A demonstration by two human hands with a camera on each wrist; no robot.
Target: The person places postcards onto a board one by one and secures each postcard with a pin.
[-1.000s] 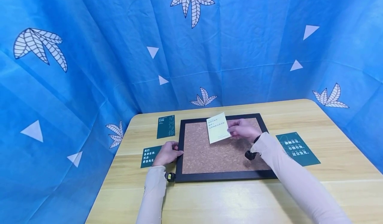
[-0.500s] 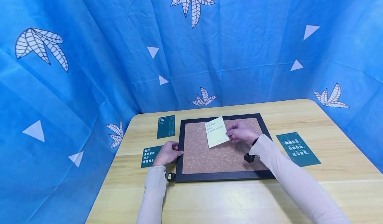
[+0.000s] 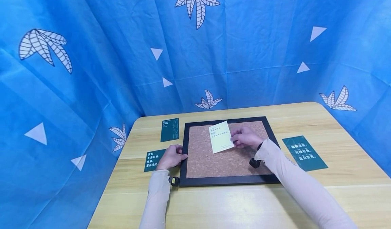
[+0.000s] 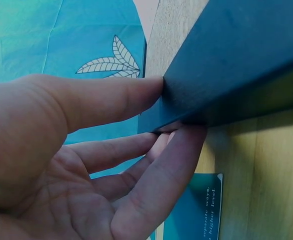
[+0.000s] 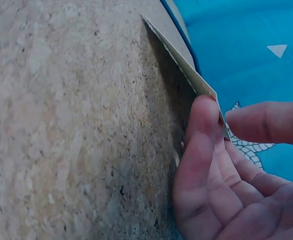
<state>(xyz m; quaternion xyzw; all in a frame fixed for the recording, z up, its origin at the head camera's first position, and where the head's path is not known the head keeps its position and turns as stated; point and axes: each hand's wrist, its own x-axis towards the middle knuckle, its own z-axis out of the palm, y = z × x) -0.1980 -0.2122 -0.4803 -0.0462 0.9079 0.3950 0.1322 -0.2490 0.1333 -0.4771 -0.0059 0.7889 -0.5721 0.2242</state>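
We see a blue leaf-print curtain behind a wood-grain table. On the table lies a black-framed cork board, two green text cards at its left, a third card at its right. A pale yellow text card tilts over the cork, its right edge pinched by our right hand; our left hand, well apart, grips the frame's left side.

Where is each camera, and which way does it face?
Head: worn on head, facing forward-down at the cork board; left hand, right hand and sleeves show.
Left wrist: on that wrist, facing the black frame; only the left hand shows.
Right wrist: on that wrist, facing the pale card; only the right hand shows.
Head and right wrist share the pale card.
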